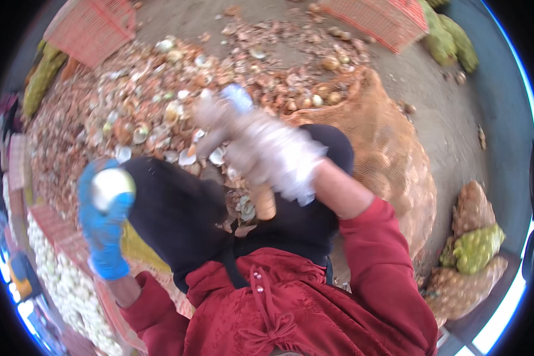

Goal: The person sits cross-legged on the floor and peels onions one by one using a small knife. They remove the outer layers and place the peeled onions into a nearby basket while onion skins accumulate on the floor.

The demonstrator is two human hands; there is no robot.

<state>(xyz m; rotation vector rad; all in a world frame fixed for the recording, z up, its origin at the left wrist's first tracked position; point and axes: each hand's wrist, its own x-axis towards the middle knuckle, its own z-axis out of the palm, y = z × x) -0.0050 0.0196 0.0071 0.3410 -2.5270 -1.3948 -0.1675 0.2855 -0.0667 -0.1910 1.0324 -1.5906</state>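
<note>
My left hand (104,218), in a blue glove, holds a peeled white onion (112,189) beside my left knee. Over the space between my knees is my right hand (253,142), blurred, in a whitish glove with a light covering at the wrist. A tan, rounded handle (263,201) sticks out below the right hand, which is closed around it; the rest of that tool is hidden or too blurred to tell. Beneath and beyond both hands lies a heap of onion skins (151,102) with pale onion layers among them.
A large orange mesh sack of onions (387,164) leans by my right knee. Red plastic crates (93,31) stand at the far side. Many peeled white onions (64,289) lie at the lower left beside a crate. More filled sacks (465,285) rest near the right wall.
</note>
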